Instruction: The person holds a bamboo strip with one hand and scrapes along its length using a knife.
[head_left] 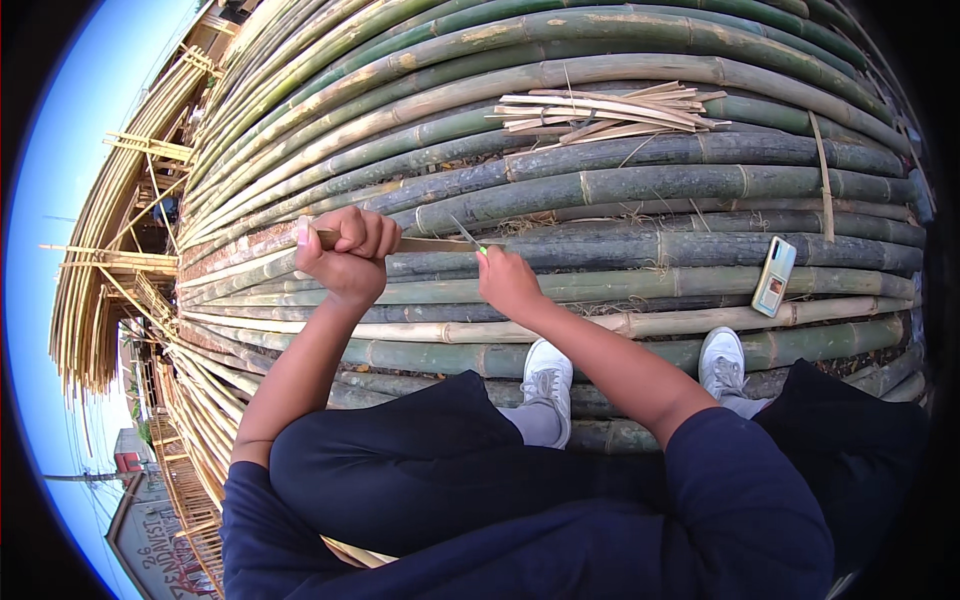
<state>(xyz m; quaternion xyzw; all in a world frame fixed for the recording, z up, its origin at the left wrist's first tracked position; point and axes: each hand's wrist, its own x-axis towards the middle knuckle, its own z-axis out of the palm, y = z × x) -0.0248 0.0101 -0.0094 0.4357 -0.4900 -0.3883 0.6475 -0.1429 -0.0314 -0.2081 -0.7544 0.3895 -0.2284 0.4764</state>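
A flat bamboo strip (432,244) lies in the grip of my left hand (346,252), whose fingers wrap round it in a fist. From that fist the strip runs rightward toward my right hand (511,282). The right fingers are closed round the handle of a knife (465,232); a bit of green shows at the handle, and the rest of it is hidden. Its thin blade points up and to the left, close to the strip's right end. Whether the blade touches the strip I cannot tell.
Long bamboo poles (600,184) lie side by side beneath me. A pile of split bamboo strips (610,108) rests on them farther off. To the right lie a phone (773,277) and a single strip (824,180). My white shoes (547,385) stand on the poles. Bamboo racks (130,240) rise at left.
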